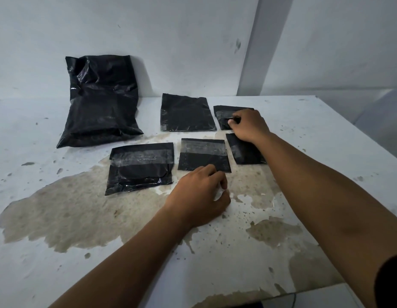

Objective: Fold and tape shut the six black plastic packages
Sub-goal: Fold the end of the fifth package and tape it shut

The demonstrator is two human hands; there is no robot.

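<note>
Six black plastic packages lie before us on the stained white table (59, 252): the biggest package (99, 101) leans on the wall (171, 41), five smaller ones rest flat. Our right hand (248, 126) pinches the far-right package (222, 114), and its forearm hides part of the package below (242, 152). Our left hand (199, 194) curls loosely just beside the middle taped package (203, 155); whether it grips anything, we cannot tell. No writing is readable.

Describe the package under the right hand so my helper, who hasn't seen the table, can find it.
Start at the big black bag leaning against the wall and follow the far row rightward. Past the plain flat package lies the far-right package, the smallest there, taped, with the right hand on it.
</note>
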